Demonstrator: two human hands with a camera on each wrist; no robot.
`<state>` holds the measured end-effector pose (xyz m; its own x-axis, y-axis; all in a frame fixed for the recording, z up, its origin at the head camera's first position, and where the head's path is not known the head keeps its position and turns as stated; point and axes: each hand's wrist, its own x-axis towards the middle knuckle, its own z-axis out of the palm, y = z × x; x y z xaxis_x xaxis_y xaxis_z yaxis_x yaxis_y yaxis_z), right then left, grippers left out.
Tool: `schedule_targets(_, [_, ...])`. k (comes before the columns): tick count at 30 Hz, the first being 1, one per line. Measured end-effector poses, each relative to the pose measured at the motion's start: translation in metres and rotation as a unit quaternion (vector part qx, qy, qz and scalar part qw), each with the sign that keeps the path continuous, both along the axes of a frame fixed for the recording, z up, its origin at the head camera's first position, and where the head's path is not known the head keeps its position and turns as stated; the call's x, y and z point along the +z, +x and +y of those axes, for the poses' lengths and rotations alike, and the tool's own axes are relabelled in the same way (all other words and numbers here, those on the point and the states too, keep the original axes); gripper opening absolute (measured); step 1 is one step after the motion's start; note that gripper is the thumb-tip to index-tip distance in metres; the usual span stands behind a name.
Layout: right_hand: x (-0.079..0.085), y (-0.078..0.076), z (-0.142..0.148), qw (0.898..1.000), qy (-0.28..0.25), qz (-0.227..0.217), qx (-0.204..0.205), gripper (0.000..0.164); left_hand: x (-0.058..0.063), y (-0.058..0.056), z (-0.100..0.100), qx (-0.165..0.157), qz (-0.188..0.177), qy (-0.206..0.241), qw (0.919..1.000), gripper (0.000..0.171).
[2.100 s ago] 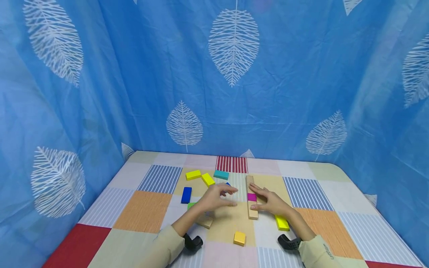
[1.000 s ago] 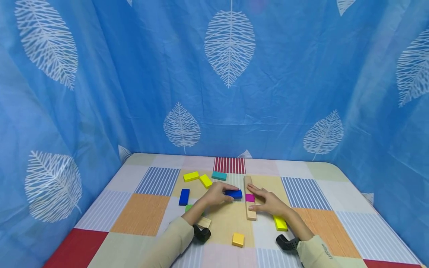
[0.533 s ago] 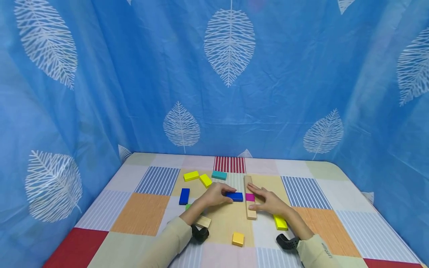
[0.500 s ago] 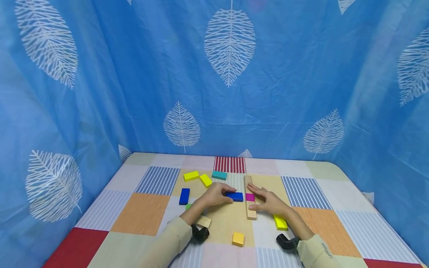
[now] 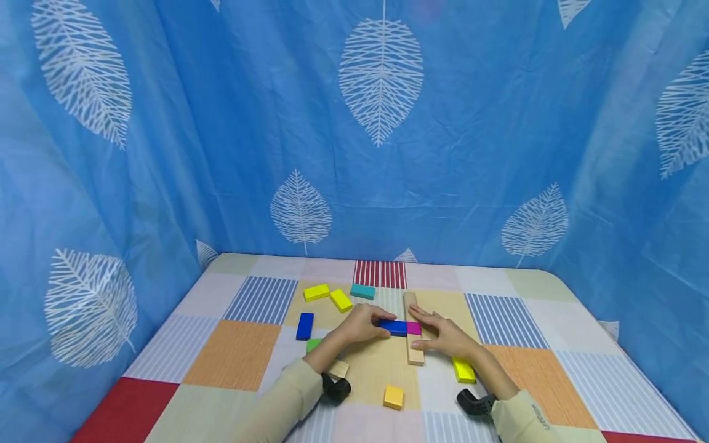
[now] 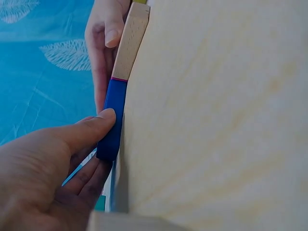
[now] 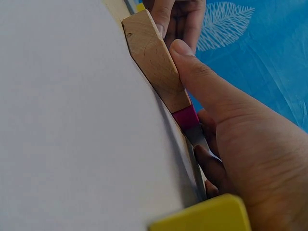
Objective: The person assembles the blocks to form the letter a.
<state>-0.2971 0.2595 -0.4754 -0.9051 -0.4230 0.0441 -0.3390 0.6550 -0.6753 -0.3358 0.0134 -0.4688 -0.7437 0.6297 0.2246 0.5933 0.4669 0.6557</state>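
My left hand (image 5: 360,325) pinches a blue wooden block (image 5: 393,328) between thumb and fingers, lying flat. Its right end meets a magenta block (image 5: 413,328) in the middle of a straight row. Plain wooden blocks make up the rest of the row, one far piece (image 5: 410,306) and one near piece (image 5: 415,351). My right hand (image 5: 448,338) rests on the row with fingers spread, thumb on the near piece and fingertips on the far part. In the left wrist view the thumb lies on top of the blue block (image 6: 115,130). The right wrist view shows my thumb on the plain wooden block (image 7: 156,60).
Left of the row lie two yellow blocks (image 5: 316,292), a teal block (image 5: 362,291) and a second blue block (image 5: 304,326). A green block (image 5: 313,345) and a plain block (image 5: 338,369) sit by my left forearm. Nearer are an orange-yellow block (image 5: 394,397) and another yellow block (image 5: 463,370).
My left hand took hold of the blue block and moved it right until its end met the magenta block. My right hand has stayed on the row.
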Motion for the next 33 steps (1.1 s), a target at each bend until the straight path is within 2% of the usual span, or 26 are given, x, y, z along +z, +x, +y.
schedule_targets(8, [0.000,-0.001,0.001,1.000,0.002,0.011,0.009,0.078,0.000,-0.001,0.002,0.000,-0.009,0.004,0.9999,0.034])
schedule_targets(12, [-0.001,-0.002,0.001,1.000,-0.006,0.018,0.018,0.077,0.004,-0.002,-0.002,0.006,-0.037,0.024,0.9990,0.038])
schedule_targets(15, [-0.002,-0.003,0.001,0.999,-0.008,0.023,0.023,0.078,0.009,-0.008,-0.007,0.025,-0.049,0.051,0.9972,0.040])
schedule_targets(20, [-0.003,-0.003,0.001,1.000,0.000,0.025,0.017,0.079,0.018,-0.026,-0.018,0.072,-0.027,0.078,0.9939,0.040])
schedule_targets(22, [-0.002,-0.002,0.001,1.000,0.002,0.023,0.012,0.079,0.022,-0.035,-0.022,0.091,-0.021,0.074,0.9928,0.041])
schedule_targets(26, [-0.001,-0.001,0.001,1.000,0.001,0.023,0.010,0.080,0.025,-0.049,-0.028,0.125,-0.019,0.033,0.9914,0.043])
schedule_targets(30, [-0.002,-0.002,0.001,0.999,0.002,0.030,0.019,0.080,0.023,-0.059,-0.031,0.158,-0.051,-0.009,0.9861,0.045])
schedule_targets(33, [-0.003,-0.002,0.001,0.999,0.002,0.033,0.020,0.080,0.020,-0.064,-0.032,0.170,-0.068,-0.034,0.9826,0.044])
